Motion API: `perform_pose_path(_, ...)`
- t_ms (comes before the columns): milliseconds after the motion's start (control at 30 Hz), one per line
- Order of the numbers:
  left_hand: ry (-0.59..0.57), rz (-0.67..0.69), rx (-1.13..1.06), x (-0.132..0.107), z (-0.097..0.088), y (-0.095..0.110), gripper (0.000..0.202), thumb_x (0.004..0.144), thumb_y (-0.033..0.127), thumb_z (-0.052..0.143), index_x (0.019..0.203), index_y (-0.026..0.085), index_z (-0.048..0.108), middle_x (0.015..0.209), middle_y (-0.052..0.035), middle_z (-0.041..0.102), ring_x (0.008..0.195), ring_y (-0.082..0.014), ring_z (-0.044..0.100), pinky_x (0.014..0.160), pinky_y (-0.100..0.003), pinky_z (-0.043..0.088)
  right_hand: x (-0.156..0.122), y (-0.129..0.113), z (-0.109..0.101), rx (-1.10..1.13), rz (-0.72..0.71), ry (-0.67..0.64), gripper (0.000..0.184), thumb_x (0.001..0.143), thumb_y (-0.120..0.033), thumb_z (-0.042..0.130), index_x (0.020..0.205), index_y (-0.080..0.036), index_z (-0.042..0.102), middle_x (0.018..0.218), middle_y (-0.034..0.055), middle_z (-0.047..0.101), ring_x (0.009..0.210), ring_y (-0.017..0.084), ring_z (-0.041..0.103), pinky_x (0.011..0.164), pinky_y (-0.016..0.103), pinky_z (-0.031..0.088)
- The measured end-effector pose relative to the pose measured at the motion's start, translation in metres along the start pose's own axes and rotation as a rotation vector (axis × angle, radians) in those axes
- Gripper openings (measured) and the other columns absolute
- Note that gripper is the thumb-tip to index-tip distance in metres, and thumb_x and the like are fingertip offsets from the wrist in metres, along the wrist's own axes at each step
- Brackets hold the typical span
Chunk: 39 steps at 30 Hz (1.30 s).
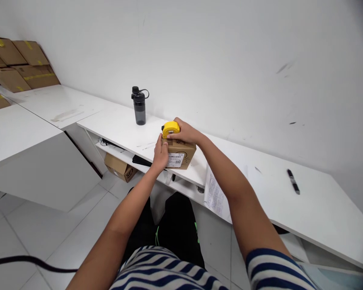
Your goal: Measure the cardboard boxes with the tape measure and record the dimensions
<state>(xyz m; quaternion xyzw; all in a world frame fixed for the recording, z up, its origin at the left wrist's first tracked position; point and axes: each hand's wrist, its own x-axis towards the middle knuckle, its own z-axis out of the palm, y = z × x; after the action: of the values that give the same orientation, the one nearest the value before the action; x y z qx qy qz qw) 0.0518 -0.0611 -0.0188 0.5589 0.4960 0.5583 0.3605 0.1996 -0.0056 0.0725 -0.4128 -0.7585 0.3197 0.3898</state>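
Presently: right hand [186,132] closed over a yellow tape measure [171,129] resting atop a small cardboard box [181,155] on the white desk [124,129]; left hand [160,155] gripping the box's near-left corner, fingertips just below the tape measure. Beyond the hands, a dark water bottle [139,106]; well right of them, a black marker [293,181]; under the right forearm, a printed sheet [214,195] overhanging the desk edge

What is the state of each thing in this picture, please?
Tape measure: on top of the small box, held by the right hand.
Small box: closed, on the desk, left hand against its side.
Water bottle: upright, lid closed.
Marker: lying flat, capped.
Paper sheet: hanging over the desk edge.
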Motion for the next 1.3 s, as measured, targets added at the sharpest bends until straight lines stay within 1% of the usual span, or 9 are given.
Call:
perform_pose_path(100,0.020,-0.028,0.053,-0.001,0.000,0.006,0.051,0.099,0.037,0.034,0.149,0.025,0.037,0.158,-0.0028,0.036,0.146,-0.0209,0.030,0.122,-0.037,0.020,-0.013,0.001,-0.029,-0.145,0.035,-0.147,0.044,0.064,-0.040,0.080,0.091,-0.022,0.049,0.083,-0.0020,0.061,0.075,0.016,0.056,0.061,0.026,0.045)
perform_pose_path(267,0.013,-0.040,0.076,0.001,0.000,0.010,0.053,0.097,0.035,0.035,0.148,0.021,0.040,0.156,-0.0049,0.039,0.145,-0.0215,0.032,0.121,-0.036,0.023,-0.056,0.014,-0.084,-0.171,0.187,-0.081,0.044,0.066,-0.040,0.080,0.092,-0.023,0.049,0.086,-0.0007,0.060,0.075,0.017,0.056,0.060,0.028,0.046)
perform_pose_path(433,0.034,-0.017,0.014,0.006,0.001,0.006,0.053,0.096,0.037,0.038,0.146,0.020,0.044,0.153,-0.0066,0.043,0.142,-0.0224,0.037,0.120,-0.036,0.026,-0.086,0.031,-0.101,-0.066,0.251,-0.006,0.043,0.067,-0.039,0.079,0.095,-0.024,0.050,0.091,-0.0003,0.062,0.079,0.017,0.059,0.066,0.030,0.050)
perform_pose_path(633,0.046,-0.001,0.001,0.008,0.001,0.004,0.052,0.096,0.037,0.039,0.145,0.020,0.045,0.153,-0.0071,0.043,0.142,-0.0227,0.038,0.119,-0.038,0.028,-0.081,0.032,-0.094,-0.059,0.203,0.046,0.045,0.064,-0.043,0.079,0.092,-0.023,0.050,0.089,-0.0014,0.062,0.078,0.016,0.058,0.067,0.030,0.048)
perform_pose_path(767,0.026,-0.010,0.021,0.007,0.000,0.006,0.053,0.097,0.036,0.037,0.146,0.018,0.043,0.153,-0.0085,0.042,0.142,-0.0227,0.038,0.119,-0.038,0.028,-0.064,0.021,-0.082,-0.189,0.106,0.083,0.043,0.064,-0.046,0.078,0.088,-0.022,0.053,0.086,-0.0015,0.061,0.080,0.017,0.056,0.069,0.030,0.045)
perform_pose_path(967,0.027,0.003,-0.002,0.009,0.000,0.008,0.051,0.097,0.038,0.038,0.145,0.020,0.043,0.152,-0.0077,0.043,0.142,-0.0227,0.037,0.119,-0.037,0.029,-0.019,-0.002,-0.015,-0.298,0.024,-0.009,0.045,0.070,-0.053,0.069,0.100,-0.022,0.054,0.096,0.0015,0.066,0.084,0.020,0.058,0.073,0.032,0.044)
perform_pose_path(1100,0.023,0.010,-0.054,0.009,-0.011,0.006,0.051,0.097,0.038,0.037,0.146,0.022,0.040,0.149,-0.0077,0.048,0.139,-0.0241,0.043,0.116,-0.039,0.034,0.003,-0.020,0.024,-0.452,-0.012,-0.003,0.045,0.074,-0.054,0.063,0.105,-0.023,0.053,0.095,0.0036,0.067,0.083,0.023,0.060,0.072,0.033,0.043)
perform_pose_path(1200,0.065,-0.036,-0.077,0.008,-0.026,-0.001,0.052,0.097,0.041,0.038,0.145,0.022,0.042,0.150,-0.0076,0.047,0.140,-0.0247,0.042,0.115,-0.039,0.035,0.004,-0.033,0.028,-0.498,-0.035,0.094,0.046,0.074,-0.058,0.062,0.104,-0.024,0.054,0.093,0.0036,0.068,0.084,0.025,0.061,0.072,0.034,0.043)
perform_pose_path(1300,0.101,-0.058,-0.131,0.008,-0.038,-0.011,0.053,0.097,0.042,0.034,0.145,0.020,0.042,0.150,-0.0085,0.047,0.138,-0.0231,0.044,0.115,-0.038,0.036,-0.002,-0.044,0.018,-0.431,-0.014,0.273,0.049,0.077,-0.063,0.058,0.107,-0.024,0.051,0.094,0.0038,0.068,0.083,0.025,0.062,0.071,0.034,0.044)
